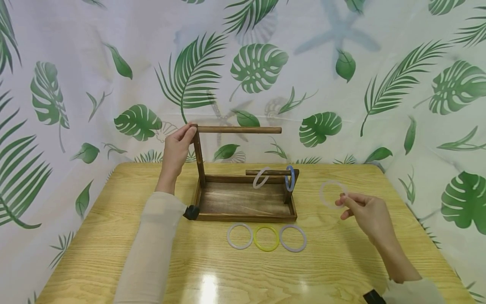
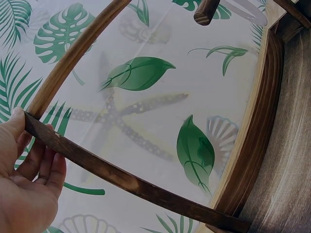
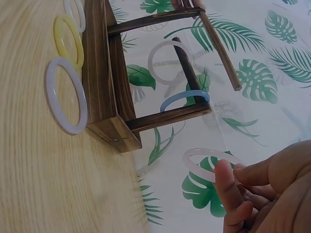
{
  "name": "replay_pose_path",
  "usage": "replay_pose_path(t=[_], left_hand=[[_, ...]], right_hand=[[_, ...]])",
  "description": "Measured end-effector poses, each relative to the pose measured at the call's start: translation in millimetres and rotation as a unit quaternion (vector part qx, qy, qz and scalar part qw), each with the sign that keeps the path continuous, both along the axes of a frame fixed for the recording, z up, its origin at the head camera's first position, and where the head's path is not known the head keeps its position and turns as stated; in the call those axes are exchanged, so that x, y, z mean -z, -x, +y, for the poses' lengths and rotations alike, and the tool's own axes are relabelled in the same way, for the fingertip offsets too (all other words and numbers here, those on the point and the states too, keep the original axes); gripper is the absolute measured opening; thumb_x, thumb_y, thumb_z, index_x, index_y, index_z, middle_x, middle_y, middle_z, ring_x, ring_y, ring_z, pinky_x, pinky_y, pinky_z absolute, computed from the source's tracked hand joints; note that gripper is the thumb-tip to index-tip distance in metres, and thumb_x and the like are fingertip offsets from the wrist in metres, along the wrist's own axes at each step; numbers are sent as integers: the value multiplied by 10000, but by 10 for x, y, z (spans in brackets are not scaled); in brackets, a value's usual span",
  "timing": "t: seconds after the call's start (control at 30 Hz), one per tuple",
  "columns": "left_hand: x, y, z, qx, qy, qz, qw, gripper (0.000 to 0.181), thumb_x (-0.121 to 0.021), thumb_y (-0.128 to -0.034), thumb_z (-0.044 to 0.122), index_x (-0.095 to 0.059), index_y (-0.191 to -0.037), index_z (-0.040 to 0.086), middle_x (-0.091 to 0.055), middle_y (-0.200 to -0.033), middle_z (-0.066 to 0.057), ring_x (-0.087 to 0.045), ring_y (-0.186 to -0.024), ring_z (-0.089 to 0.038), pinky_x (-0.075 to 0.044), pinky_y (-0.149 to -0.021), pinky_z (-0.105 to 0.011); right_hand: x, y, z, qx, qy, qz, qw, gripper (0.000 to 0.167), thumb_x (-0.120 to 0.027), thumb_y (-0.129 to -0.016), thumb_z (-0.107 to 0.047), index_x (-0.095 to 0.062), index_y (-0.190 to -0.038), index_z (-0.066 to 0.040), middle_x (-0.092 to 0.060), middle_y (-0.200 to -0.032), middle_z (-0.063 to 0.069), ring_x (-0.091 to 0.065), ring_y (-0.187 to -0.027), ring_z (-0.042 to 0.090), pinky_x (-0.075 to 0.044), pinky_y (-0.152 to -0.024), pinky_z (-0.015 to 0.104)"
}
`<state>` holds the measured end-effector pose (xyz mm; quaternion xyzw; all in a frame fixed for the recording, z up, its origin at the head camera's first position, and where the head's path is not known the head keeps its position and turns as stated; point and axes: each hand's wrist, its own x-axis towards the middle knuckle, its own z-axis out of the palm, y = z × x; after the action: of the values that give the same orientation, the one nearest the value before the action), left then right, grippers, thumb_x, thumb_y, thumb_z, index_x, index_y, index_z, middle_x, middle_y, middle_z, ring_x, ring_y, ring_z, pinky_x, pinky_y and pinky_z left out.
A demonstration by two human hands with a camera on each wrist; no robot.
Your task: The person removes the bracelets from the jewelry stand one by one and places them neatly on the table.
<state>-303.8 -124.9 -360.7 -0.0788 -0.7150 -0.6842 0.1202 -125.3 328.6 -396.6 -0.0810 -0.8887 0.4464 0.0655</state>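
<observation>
My left hand (image 1: 174,156) pinches the upper corner of a dark wooden rack (image 1: 199,162), where the tall post meets the long top bar (image 1: 239,130). In the left wrist view, thumb and fingers lie on either side of that corner. A blue bangle-like ring (image 1: 293,179) hangs on the lower bar (image 1: 279,172) against the short post. Farther out on that bar hangs a pale translucent ring (image 1: 255,181). To the right of the rack, my right hand (image 1: 372,215) pinches another pale translucent ring (image 3: 194,170) by its edge, held in the air.
In front of the rack's tray base (image 1: 247,218), a whitish ring (image 1: 228,236), a yellow ring (image 1: 255,239) and a lavender ring (image 1: 282,239) lie in a row on the wooden table (image 1: 212,266). A leaf-patterned cloth (image 1: 288,118) hangs behind the table.
</observation>
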Motion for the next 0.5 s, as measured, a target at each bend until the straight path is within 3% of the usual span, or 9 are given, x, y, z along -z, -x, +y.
replay_pose_path(t=[0.43,0.5], left_hand=[[-6,-8,-2,3,42,-46,10000,488,-613,-1066,302,-571,-1469,29,-585,-1463,-145,-620,-1264,-338,-446,-1128,-361],[-13,-14,-2,16,36,-60,10000,487,-614,-1065,301,-572,-1468,32,-585,-1461,-147,-619,-1263,-344,-446,-1128,-359]], right_hand=[[58,-39,-58,-117,75,-173,9998,449,-612,-1067,-320,-691,-1273,71,-779,-1057,104,-737,-701,199,-479,-745,92],[59,-48,-68,-132,126,-183,9997,450,-618,-1064,-321,-694,-1266,75,-780,-1053,104,-734,-697,192,-477,-646,137]])
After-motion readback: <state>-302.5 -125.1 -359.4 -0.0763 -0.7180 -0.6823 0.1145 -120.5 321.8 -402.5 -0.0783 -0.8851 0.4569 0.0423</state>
